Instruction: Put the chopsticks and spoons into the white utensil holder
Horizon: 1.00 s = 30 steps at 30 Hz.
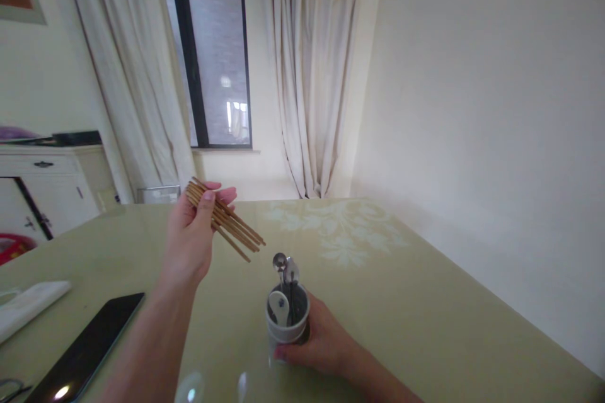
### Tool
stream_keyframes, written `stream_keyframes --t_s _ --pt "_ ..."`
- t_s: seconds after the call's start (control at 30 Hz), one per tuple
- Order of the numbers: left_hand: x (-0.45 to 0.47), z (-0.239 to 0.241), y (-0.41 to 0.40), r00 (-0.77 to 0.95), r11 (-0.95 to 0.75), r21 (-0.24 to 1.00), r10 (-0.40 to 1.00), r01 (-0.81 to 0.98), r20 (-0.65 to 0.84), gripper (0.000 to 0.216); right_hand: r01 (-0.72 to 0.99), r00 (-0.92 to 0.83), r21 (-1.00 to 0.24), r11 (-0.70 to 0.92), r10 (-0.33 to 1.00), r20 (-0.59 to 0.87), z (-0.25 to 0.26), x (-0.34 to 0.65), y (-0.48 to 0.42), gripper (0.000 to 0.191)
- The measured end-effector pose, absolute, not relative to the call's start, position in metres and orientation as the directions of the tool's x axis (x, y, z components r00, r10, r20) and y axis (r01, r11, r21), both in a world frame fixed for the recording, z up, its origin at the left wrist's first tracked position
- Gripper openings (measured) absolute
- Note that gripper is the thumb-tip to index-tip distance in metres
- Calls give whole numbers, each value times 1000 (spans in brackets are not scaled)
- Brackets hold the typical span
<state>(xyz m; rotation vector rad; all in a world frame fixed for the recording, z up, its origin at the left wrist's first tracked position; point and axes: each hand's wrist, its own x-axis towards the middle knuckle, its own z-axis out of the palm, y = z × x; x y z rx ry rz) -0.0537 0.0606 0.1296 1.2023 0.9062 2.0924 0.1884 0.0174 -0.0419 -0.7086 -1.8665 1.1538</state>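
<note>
My left hand (191, 236) is raised above the table and closed round a bundle of wooden chopsticks (231, 223), whose tips point down to the right. My right hand (321, 340) grips the side of a white cup (287, 327) standing on the table near me. Inside the cup are a white ceramic spoon (278, 307) and two metal spoons (285, 264) that stick up above the rim. The chopstick tips hang a little above and to the left of the cup.
The pale green table (425, 302) has a white floral pattern at the far side. A black phone (85, 349) and a white folded cloth (28, 305) lie at the left. A white cabinet (47, 189), curtains and a window stand behind; a wall runs along the right.
</note>
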Motion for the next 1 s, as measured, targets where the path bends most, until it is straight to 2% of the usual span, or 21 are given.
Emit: stream_keyframes --t_s 0.13,0.37,0.87,1.0 --pt "-55 103 82 -304 -435 900 862 -34 405 64 43 -512 -911 410 792 332 -42 189 16 74" --pt "-46 81 93 -208 -325 945 927 -39 311 75 78 -505 -903 423 797 330 -40 190 16 72" --pt "-47 64 102 -67 -320 947 945 3 320 64 80 -514 -907 414 797 318 -38 190 15 77" --pt "-43 43 107 -17 -267 956 963 123 271 60 76 -506 -904 420 798 328 -38 190 16 76"
